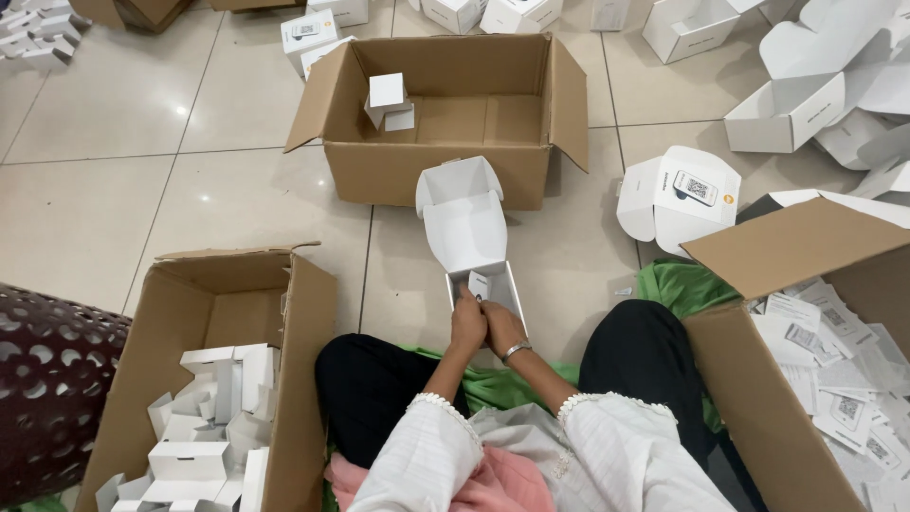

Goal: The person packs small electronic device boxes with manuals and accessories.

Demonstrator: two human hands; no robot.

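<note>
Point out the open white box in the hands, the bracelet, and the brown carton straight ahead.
open white box [464, 228], head view, on its inner lid panel.
bracelet [515, 351], head view, on the band at the right wrist.
brown carton [427, 175], head view, on its front wall.

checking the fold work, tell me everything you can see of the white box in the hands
The white box looks like thin matte cardboard, a small carton with its hinged lid thrown open away from the person, side flaps standing up. Its tray end lies on the tiled floor before the crossed legs. The left hand and right hand press together inside the near end. A large brown carton stands just beyond it.
</note>
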